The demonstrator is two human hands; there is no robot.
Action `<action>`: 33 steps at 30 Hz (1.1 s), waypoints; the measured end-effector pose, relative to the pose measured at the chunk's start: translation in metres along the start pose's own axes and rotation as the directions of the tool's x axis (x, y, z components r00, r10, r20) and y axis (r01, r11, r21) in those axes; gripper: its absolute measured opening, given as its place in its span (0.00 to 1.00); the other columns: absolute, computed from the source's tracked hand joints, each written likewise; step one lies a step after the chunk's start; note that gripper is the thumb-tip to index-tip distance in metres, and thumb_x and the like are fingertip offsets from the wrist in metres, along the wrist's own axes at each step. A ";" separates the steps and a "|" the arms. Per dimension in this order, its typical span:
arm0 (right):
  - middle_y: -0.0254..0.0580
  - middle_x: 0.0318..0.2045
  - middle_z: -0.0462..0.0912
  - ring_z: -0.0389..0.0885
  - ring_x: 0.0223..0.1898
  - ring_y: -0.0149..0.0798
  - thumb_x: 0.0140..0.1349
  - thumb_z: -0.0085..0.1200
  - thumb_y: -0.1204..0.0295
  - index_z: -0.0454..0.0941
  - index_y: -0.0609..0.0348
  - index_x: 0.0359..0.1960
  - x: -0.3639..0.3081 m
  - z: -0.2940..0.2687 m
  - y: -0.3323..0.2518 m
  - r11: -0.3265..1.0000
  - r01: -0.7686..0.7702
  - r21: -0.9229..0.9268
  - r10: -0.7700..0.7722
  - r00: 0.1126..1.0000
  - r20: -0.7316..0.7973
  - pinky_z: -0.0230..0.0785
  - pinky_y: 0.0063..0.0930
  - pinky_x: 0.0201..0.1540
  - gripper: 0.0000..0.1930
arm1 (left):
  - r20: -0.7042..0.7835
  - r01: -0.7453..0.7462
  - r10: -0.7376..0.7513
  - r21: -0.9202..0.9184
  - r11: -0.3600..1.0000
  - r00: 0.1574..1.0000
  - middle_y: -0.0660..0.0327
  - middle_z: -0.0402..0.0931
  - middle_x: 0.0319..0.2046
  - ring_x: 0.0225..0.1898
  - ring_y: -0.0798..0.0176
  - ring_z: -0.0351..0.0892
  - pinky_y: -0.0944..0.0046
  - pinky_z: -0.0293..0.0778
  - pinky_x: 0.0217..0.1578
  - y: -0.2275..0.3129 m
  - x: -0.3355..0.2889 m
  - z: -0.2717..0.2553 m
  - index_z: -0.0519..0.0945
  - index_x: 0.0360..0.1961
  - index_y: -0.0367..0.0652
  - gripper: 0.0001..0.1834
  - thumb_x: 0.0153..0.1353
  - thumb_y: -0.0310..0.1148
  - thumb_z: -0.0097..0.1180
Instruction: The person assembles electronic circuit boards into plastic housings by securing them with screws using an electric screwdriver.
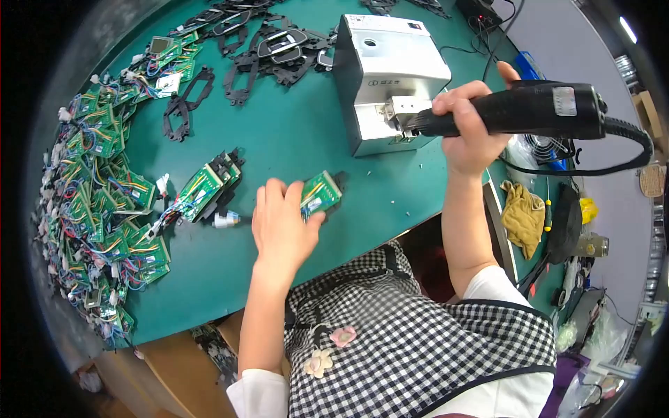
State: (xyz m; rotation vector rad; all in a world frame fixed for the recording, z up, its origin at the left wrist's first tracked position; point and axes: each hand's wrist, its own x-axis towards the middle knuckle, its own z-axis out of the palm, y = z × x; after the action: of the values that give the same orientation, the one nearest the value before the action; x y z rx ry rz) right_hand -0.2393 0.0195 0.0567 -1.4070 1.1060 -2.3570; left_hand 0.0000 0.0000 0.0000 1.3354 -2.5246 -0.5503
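My right hand (477,129) is wrapped round a black electric screwdriver (536,110) with a thick cord. The driver's nose meets the pick-up slot at the front of a silver and black screw feeder (394,63); its very tip is hard to make out there. Near the table's front edge, my left hand (282,221) grips a green circuit board (322,193) with coloured wires, the thumb at its near side. Something dark shows under the board's far edge. A white connector (225,220) lies just left of that hand.
Left of my left hand lies a small stack of boards on black frames (205,188). Many wired green boards (104,188) are heaped along the left edge. Black plastic frames (279,49) lie at the back. Loose screws (392,203) dot the table; a tan cloth (523,217) is at right.
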 end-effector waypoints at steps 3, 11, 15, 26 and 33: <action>0.44 0.18 0.74 0.75 0.19 0.38 0.45 0.53 0.80 0.50 0.69 0.55 0.000 0.002 -0.003 0.998 -0.030 0.059 0.023 0.994 0.103 0.71 0.28 0.27 0.34 | -0.002 0.149 -0.149 -0.014 0.989 0.989 0.53 0.65 0.35 0.40 0.50 0.67 0.55 0.67 0.38 0.013 -0.030 -0.002 0.71 0.39 0.38 0.26 0.37 0.33 0.68; 0.44 0.17 0.71 0.71 0.18 0.36 0.46 0.52 0.78 0.49 0.71 0.58 0.035 -0.003 0.011 0.973 -0.228 -0.031 0.206 0.802 0.560 0.67 0.28 0.26 0.36 | -0.251 0.082 -0.150 -0.261 0.962 0.956 0.54 0.71 0.39 0.41 0.51 0.69 0.60 0.67 0.41 0.000 -0.026 -0.017 0.74 0.45 0.37 0.30 0.35 0.28 0.68; 0.43 0.18 0.70 0.71 0.19 0.37 0.48 0.46 0.81 0.54 0.68 0.57 0.023 0.001 0.003 0.982 -0.180 -0.054 0.188 0.954 0.233 0.68 0.30 0.27 0.30 | -0.256 0.051 -0.110 -0.226 0.973 0.961 0.56 0.71 0.38 0.40 0.53 0.69 0.61 0.66 0.40 -0.014 -0.043 -0.024 0.75 0.46 0.37 0.31 0.35 0.27 0.67; 0.41 0.20 0.70 0.71 0.20 0.36 0.51 0.49 0.77 0.39 0.57 0.64 -0.061 0.048 -0.007 0.925 -0.340 0.171 0.306 0.931 0.200 0.68 0.34 0.28 0.40 | -0.096 0.001 -0.007 -0.054 0.999 0.995 0.58 0.70 0.40 0.42 0.55 0.67 0.58 0.63 0.39 0.006 -0.028 0.003 0.76 0.44 0.37 0.27 0.36 0.26 0.66; 0.43 0.19 0.72 0.72 0.20 0.36 0.49 0.51 0.79 0.41 0.64 0.61 -0.065 0.063 0.015 0.906 -0.410 0.104 0.367 0.884 0.288 0.70 0.31 0.28 0.39 | -0.074 0.032 -0.038 -0.076 0.997 0.997 0.61 0.70 0.39 0.40 0.58 0.68 0.60 0.62 0.38 0.008 -0.023 0.007 0.77 0.43 0.38 0.27 0.36 0.29 0.66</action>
State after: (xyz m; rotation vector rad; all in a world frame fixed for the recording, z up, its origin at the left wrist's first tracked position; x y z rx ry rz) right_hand -0.1559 0.0100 0.0194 -1.2544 0.9883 -1.8696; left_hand 0.0044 0.0242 -0.0037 1.3499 -2.4006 -0.5833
